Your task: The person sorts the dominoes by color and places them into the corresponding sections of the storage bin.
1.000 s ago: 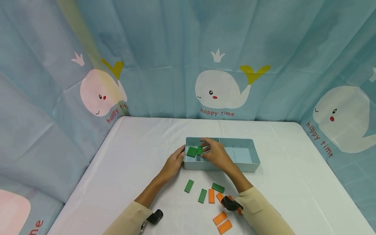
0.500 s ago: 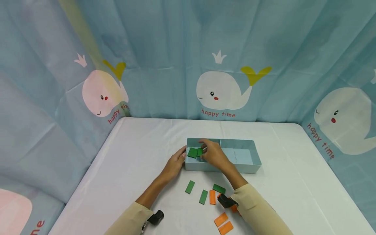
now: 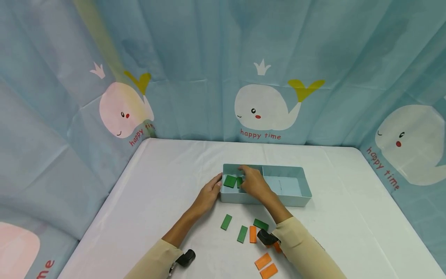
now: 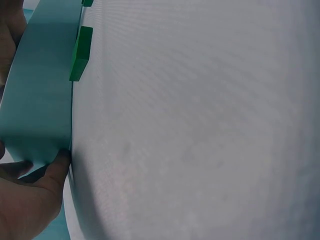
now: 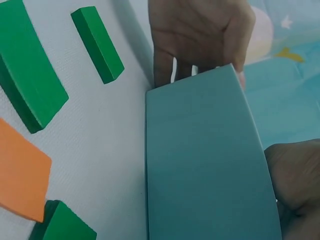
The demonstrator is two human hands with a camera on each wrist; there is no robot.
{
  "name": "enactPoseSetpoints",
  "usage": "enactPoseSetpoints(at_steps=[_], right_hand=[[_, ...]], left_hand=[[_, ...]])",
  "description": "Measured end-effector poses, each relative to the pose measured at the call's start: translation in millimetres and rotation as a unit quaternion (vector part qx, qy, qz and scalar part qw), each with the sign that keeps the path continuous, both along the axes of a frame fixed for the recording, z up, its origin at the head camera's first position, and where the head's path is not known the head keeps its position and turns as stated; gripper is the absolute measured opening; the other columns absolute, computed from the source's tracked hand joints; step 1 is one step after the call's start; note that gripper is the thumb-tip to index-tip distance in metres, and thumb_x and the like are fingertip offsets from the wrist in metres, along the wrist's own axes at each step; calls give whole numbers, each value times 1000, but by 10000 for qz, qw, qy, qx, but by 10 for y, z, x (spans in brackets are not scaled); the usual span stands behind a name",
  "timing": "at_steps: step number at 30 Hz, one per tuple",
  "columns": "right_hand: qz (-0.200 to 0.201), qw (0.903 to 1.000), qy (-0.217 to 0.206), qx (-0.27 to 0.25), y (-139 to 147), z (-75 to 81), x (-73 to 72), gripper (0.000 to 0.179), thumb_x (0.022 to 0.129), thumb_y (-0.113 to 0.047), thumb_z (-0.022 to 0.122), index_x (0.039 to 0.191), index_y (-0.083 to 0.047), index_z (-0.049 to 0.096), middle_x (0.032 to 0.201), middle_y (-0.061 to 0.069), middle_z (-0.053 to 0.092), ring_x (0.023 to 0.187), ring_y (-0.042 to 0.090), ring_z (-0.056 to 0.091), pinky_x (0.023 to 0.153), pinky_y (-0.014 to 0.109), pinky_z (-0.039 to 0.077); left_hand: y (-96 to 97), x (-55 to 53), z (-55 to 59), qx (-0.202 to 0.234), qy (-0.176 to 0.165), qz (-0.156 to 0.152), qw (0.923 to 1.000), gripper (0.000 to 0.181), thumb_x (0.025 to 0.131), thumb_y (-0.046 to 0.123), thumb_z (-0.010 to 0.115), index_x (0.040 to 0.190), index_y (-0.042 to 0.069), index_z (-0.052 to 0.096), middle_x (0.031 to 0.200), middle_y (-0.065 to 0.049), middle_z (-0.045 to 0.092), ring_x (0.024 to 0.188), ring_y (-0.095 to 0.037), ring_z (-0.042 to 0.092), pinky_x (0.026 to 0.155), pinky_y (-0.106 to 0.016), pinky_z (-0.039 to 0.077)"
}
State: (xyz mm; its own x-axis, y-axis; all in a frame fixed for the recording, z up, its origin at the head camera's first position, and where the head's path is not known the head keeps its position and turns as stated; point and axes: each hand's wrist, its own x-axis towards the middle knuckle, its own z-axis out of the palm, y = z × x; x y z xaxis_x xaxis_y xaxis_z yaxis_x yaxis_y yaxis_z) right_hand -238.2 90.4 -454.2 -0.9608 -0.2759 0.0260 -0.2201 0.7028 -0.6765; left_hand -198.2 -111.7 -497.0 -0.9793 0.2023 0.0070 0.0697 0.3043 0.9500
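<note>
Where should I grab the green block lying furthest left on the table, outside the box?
I'd pinch the green block halfway along its two long sides, coming straight down from above. It's a thin, narrow bar lying flat, so those sides are close together. The box and the next green block stand apart from it, so there should be room on both sides.

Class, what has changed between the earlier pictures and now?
The right forearm has swung slightly left; its wrist camera now hides more of an orange block. The right hand stays over the box, the left hand at its left end; loose green blocks lie unmoved.
</note>
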Motion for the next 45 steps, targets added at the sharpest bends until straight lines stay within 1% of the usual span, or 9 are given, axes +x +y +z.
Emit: enactPoseSetpoints(at_steps=[2, 6, 12, 17, 26, 30, 34, 40, 45], right_hand=[[-2, 10000, -30, 12, -2, -1, -3, 61, 88, 11, 75, 146, 0, 59, 133, 25, 69, 119, 37, 68, 91, 49, 61], [71, 9998, -157, -141, -9, 7, 2, 62, 88, 9, 76, 147, 0, 58, 133, 26, 69, 120, 38, 69, 92, 51, 61], [150, 9981, -270, -529, 10, -4, 2, 66, 88, 11, 76, 149, 0, 55, 137, 26, 66, 121, 40, 71, 93, 50, 63], [215, 9966, -146, -786, 48, 10, 23, 66, 88, 11, 76, 150, -1, 55, 136, 26, 66, 120, 40, 71, 90, 49, 64], [250, 9940, 21, -1068, 167, 78, 101, 68, 90, 7, 77, 152, -5, 54, 134, 23, 67, 115, 35, 72, 84, 44, 64], [349, 9902, 103, -1348, 242, 88, 148, 69, 90, 4, 80, 153, -8, 54, 132, 22, 69, 113, 33, 73, 84, 44, 64], [467, 9871, 285, -1502, 309, 76, 179, 71, 90, 2, 82, 154, -10, 53, 129, 19, 70, 111, 29, 73, 85, 40, 64], [636, 9810, 399, -1789, 419, 87, 241, 69, 90, 1, 82, 153, -8, 54, 126, 15, 71, 110, 26, 73, 88, 33, 63], [895, 9746, 499, -1991, 522, 84, 315, 66, 92, 0, 81, 152, -7, 55, 123, 7, 71, 109, 22, 73, 89, 30, 63]], left_hand=[[3, -2, 2, 13, 5, -10, 10000, 54, 117, 24, 40, 166, 1, 32, 171, -17, 34, 161, -38, 25, 130, -58, 22], [0, -2, 4, -2, 49, -16, 10000, 54, 117, 23, 40, 165, 1, 33, 170, -17, 35, 160, -38, 25, 130, -58, 22], [-1, 3, 10, 0, 43, -17, 10000, 54, 117, 24, 40, 166, 1, 33, 170, -17, 35, 160, -38, 25, 130, -58, 22], [2, 11, 19, -6, 4, -42, 10000, 55, 117, 24, 40, 166, 2, 31, 171, -17, 34, 161, -37, 25, 130, -57, 22], [2, 4, 17, -146, 75, 0, 9999, 54, 117, 25, 39, 166, 2, 32, 171, -16, 34, 161, -37, 25, 131, -57, 22], [2, 3, 22, -150, 93, 4, 9998, 54, 117, 24, 39, 166, 2, 32, 171, -16, 35, 160, -37, 26, 131, -57, 22], [-4, 11, 35, -134, 95, 13, 9999, 54, 117, 23, 39, 166, 1, 32, 171, -16, 35, 160, -37, 26, 130, -57, 22], [-10, 20, 43, -148, 101, -36, 9998, 54, 117, 24, 38, 166, 1, 31, 171, -17, 34, 161, -37, 26, 130, -57, 23], [-13, 14, 36, -174, 108, -77, 9998, 55, 117, 25, 38, 166, 1, 30, 171, -17, 34, 161, -37, 25, 131, -57, 22]])
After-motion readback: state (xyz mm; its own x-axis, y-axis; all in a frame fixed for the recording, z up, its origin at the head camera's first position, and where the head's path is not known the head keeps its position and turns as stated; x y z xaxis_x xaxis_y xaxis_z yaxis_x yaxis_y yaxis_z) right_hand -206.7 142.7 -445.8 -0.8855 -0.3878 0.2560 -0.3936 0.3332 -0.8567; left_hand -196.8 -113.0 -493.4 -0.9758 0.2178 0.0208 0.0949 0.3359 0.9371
